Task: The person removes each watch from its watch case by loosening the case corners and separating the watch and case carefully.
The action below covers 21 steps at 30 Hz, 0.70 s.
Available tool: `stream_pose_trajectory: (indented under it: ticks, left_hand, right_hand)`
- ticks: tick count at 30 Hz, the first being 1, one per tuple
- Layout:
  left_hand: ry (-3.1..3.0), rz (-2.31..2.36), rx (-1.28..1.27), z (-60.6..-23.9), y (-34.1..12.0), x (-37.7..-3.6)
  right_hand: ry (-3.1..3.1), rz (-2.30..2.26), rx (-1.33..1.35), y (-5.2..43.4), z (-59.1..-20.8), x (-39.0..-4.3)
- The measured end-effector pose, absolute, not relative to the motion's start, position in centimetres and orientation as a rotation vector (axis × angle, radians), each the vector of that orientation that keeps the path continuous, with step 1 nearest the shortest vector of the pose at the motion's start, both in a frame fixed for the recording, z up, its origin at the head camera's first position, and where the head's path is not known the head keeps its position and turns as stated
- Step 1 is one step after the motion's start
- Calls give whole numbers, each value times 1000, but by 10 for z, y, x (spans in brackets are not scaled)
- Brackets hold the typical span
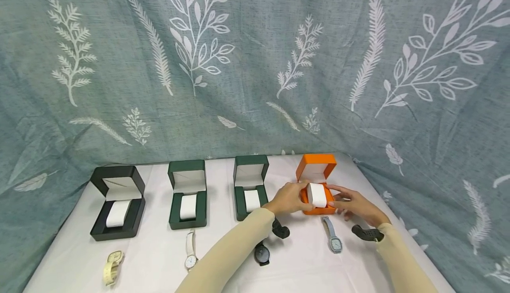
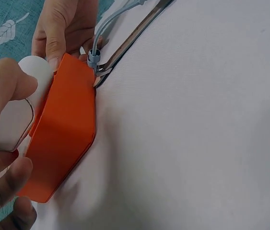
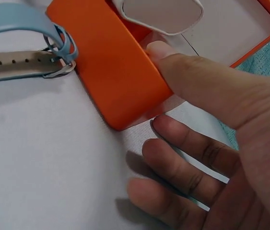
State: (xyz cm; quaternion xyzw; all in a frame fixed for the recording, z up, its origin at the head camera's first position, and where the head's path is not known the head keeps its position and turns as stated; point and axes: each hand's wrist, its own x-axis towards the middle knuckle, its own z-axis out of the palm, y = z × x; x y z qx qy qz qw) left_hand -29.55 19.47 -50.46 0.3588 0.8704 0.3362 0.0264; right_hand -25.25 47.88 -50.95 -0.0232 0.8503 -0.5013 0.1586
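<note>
An open orange box [image 1: 316,165] stands at the right end of a row on the white tablecloth [image 1: 159,257]. A white watch pillow [image 1: 317,194] sits in it. My left hand [image 1: 290,198] grips the pillow from the left; in the left wrist view its thumb [image 2: 10,86] curls over the pillow [image 2: 15,120] above the orange box wall [image 2: 65,129]. My right hand [image 1: 352,205] is at the box's right side. In the right wrist view its thumb [image 3: 192,76] presses the orange box [image 3: 111,62] and its fingers [image 3: 182,158] lie straight on the cloth. A light blue watch [image 1: 333,236] lies just in front.
Two green boxes [image 1: 187,195] [image 1: 250,186] and a black box [image 1: 117,204] stand open to the left, each with a white pillow. A yellow watch [image 1: 113,267], a white watch [image 1: 191,251] and a black watch [image 1: 262,254] lie before them. A leaf-print curtain [image 1: 255,63] hangs behind.
</note>
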Motion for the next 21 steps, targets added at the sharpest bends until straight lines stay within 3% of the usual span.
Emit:
stream_pose_trajectory:
  ticks: [21]
  left_hand:
    - [2735, 1058, 994, -510, 212, -296]
  right_hand:
    - [2431, -1447, -62, 480, -509, -249]
